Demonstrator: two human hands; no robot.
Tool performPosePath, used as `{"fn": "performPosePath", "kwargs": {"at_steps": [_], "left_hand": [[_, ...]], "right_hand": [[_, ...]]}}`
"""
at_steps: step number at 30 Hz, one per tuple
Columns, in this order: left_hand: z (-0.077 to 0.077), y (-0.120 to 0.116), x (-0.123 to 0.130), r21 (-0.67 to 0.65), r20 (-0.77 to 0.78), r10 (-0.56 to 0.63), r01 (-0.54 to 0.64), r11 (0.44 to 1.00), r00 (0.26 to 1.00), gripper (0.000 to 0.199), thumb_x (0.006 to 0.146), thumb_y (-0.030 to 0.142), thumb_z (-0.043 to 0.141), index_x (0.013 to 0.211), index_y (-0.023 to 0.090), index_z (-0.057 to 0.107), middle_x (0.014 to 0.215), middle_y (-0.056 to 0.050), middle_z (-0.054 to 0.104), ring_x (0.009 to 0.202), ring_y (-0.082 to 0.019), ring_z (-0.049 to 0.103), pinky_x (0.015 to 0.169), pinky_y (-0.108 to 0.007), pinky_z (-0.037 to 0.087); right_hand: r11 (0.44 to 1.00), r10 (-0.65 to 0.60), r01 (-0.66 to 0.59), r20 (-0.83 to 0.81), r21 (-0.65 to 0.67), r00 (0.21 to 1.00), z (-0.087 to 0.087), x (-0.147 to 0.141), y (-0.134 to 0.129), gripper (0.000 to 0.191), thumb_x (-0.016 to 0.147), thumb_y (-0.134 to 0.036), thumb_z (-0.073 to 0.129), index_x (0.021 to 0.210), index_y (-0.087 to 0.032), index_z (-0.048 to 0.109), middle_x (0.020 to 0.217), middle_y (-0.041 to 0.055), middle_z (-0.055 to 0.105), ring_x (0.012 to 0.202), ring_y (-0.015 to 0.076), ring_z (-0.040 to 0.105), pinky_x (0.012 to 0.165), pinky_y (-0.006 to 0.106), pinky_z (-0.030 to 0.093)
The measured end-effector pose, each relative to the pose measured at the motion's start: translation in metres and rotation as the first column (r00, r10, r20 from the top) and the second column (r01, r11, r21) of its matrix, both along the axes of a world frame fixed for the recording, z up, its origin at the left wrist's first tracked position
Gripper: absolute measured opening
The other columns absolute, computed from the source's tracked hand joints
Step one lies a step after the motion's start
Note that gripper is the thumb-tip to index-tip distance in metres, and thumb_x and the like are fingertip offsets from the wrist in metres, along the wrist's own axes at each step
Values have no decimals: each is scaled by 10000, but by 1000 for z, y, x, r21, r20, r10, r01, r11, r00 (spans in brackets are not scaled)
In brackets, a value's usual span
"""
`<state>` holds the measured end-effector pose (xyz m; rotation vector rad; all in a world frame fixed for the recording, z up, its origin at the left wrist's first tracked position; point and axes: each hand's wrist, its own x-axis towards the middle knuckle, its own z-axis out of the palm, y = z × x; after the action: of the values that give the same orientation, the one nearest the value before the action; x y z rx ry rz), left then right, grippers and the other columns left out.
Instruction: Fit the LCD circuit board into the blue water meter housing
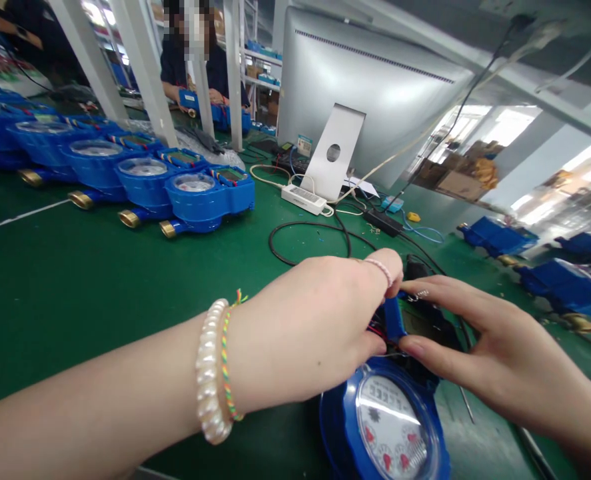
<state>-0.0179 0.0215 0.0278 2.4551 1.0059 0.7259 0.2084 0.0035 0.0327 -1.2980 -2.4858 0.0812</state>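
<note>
A blue water meter (390, 427) lies below my hands, its round dial with red pointers facing up. Its electronics end is partly covered by my fingers. My left hand (320, 320), wearing a pearl bracelet and a colourful cord, is closed at that end beside thin red and dark wires (376, 328). What its fingertips pinch is hidden. Between the thumb and forefinger of my right hand (495, 340) is a blue-edged circuit board (418, 323) with a display; a ring shows on one finger.
Several blue water meters (195, 193) with brass ends stand in a row at left; more meters (570, 287) lie at right. A monitor (370, 87), white adapter (305, 199) and black cable (295, 227) are ahead. Another person (202, 73) handles a meter behind the posts.
</note>
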Motion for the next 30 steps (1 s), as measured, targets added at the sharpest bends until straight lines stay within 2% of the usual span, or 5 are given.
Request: {"fn": "performPosePath", "kwargs": {"at_steps": [9, 16, 20, 26, 30], "left_hand": [[7, 24, 14, -307, 24, -194, 192, 932, 981, 187, 731, 79, 638, 732, 203, 499, 541, 88, 553, 489, -96, 536, 451, -195, 333], [10, 35, 5, -411, -13, -317, 284, 866, 948, 162, 722, 155, 668, 819, 203, 549, 608, 86, 589, 522, -98, 536, 420, -179, 351], [7, 38, 2, -374, -26, -403, 365, 852, 915, 337, 677, 317, 811, 873, 174, 577, 637, 87, 593, 544, -81, 532, 460, -166, 353], [6, 37, 12, -217, -170, -388, 350, 911, 906, 56, 733, 192, 754, 727, 165, 704, 534, 76, 570, 488, -66, 507, 458, -173, 313], [1, 36, 19, -27, -266, -342, 348, 937, 901, 93, 739, 211, 732, 659, 172, 703, 547, 20, 619, 504, -118, 539, 450, -217, 311]], "right_hand": [[1000, 4, -4, 17, -9, 1000, -1, -1, 1, 317, 857, -487, 603, 1118, -322, 531, 1085, -67, 633, 933, 91, 626, 750, 152, 513], [998, -19, 21, 33, -61, 999, -2, 0, 0, 339, 853, -473, 611, 1147, -327, 528, 1097, -53, 607, 960, 102, 605, 773, 191, 504], [996, -18, 19, 12, -87, 1000, -2, -3, 0, 346, 840, -470, 628, 1130, -301, 545, 1067, -36, 609, 934, 113, 602, 776, 220, 498], [996, -20, 21, 15, -91, 1000, -2, -4, 0, 373, 839, -475, 630, 1153, -293, 545, 1080, -31, 611, 948, 116, 601, 785, 225, 500], [999, 2, -1, 11, -46, 1000, -3, -3, 0, 336, 848, -476, 617, 1119, -288, 554, 1062, -29, 621, 932, 116, 615, 774, 216, 507]]}}
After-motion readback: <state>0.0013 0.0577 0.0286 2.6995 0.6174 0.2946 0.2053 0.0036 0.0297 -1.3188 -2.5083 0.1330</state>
